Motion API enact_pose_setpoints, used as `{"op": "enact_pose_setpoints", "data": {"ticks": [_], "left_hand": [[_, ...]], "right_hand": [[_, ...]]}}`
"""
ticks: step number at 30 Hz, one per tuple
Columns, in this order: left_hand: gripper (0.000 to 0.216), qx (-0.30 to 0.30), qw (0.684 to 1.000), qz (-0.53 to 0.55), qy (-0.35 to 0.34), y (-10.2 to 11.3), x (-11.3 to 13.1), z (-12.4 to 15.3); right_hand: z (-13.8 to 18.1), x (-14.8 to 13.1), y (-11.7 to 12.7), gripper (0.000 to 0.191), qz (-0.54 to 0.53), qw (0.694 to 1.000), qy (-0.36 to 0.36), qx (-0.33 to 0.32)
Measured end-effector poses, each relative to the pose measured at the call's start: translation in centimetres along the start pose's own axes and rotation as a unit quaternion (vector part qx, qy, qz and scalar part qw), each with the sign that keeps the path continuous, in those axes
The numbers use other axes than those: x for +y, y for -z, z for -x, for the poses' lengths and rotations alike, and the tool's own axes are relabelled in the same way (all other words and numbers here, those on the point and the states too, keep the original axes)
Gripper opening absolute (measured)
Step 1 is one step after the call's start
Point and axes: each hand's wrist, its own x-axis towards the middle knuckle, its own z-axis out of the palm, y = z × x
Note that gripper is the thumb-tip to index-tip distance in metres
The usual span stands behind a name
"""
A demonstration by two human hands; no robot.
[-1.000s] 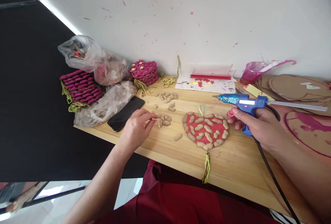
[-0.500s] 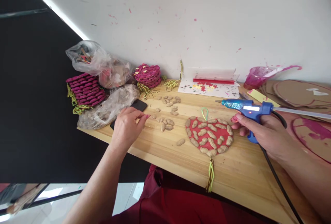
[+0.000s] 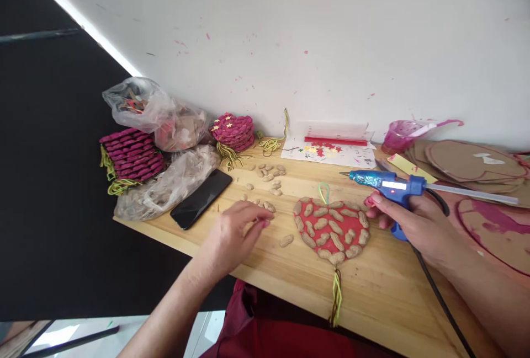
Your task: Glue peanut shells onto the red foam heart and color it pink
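Glue gun [image 3: 375, 180]: blue, stick protruding rearward, nozzle pointing left, held above the tabletop [image 3: 381, 292]. Heart-shaped panel [image 3: 349, 223]: red, lying flat, studded with peanuts [image 3: 320, 212], tasselled at the point. Loose peanuts [image 3: 286, 240]: scattered left of the panel.

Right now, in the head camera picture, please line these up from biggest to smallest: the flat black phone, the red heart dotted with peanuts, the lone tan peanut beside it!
1. Red peanut-dotted heart
2. Black phone
3. Lone tan peanut

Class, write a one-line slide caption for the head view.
Right hand holding a blue plastic glue gun beside a red, peanut-studded heart, left hand near loose tan peanuts.
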Motion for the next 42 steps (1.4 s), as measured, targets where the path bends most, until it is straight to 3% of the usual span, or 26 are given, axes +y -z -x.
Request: {"op": "enact_pose_setpoints", "data": {"ticks": [7, 13, 19, 25, 33, 37, 42], "left_hand": [[0.020, -0.165, 0.976, 0.118, -0.077, -2.8, 5.2, 1.3], [0.027, -0.238, 0.956, 0.113, -0.133, -3.9, 5.9, 1.6], [0.015, -0.211, 0.969, 0.022, -0.124, -3.3, 5.3, 1.5], [0.013, -0.099, 0.986, -0.054, -0.119, -0.8, 3.4, 0.5], [0.013, -0.014, 0.982, -0.150, -0.114, 1.6, -0.2, -2.4], [0.013, -0.014, 0.978, -0.204, -0.048, 0.8, -2.5, -6.3], [0.011, -0.076, 0.967, -0.244, 0.026, -1.4, -3.3, -10.2]], "right_hand": [[0.0, 0.2, 0.1, 0.050, 0.034, 0.999, 0.012, 0.007], [0.1, -0.1, 0.0, 0.049, 0.012, 1.000, 0.020, -0.009], [0.3, -0.4, -0.2, 0.043, -0.021, 1.000, 0.008, -0.005], [0.7, -1.2, -0.4, 0.038, -0.040, 0.999, -0.001, 0.007], [0.2, -0.4, -0.6, 0.039, -0.080, 0.997, -0.006, -0.014], [0.3, -0.6, -0.4, 0.036, -0.081, 0.997, 0.004, -0.020], [0.4, -0.9, -0.4, 0.035, -0.077, 0.997, 0.009, -0.028]]}}
